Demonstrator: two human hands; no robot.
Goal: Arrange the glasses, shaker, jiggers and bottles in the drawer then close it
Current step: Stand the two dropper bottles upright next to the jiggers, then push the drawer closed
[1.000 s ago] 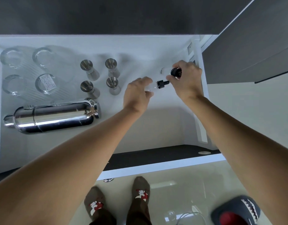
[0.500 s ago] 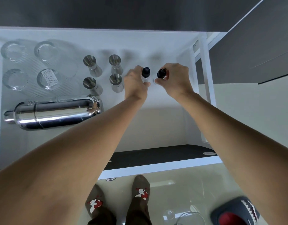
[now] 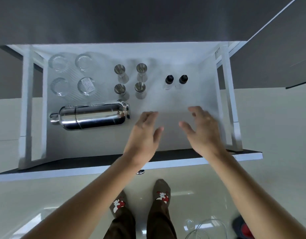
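Over the drawer (image 3: 166,163), left hand (image 3: 143,135) and right hand (image 3: 203,133) hover open, empty; bottles (image 3: 176,81) placed, next push it shut.

glasses (image 3: 72,75): 4 | jiggers (image 3: 130,81): 4 | bottles (image 3: 176,81): 2 | shaker (image 3: 90,116): 1

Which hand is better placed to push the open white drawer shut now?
Slightly the left hand: empty, it hovers near the middle of the white drawer's front edge. The right hand, also empty, sits further toward the drawer's right side.
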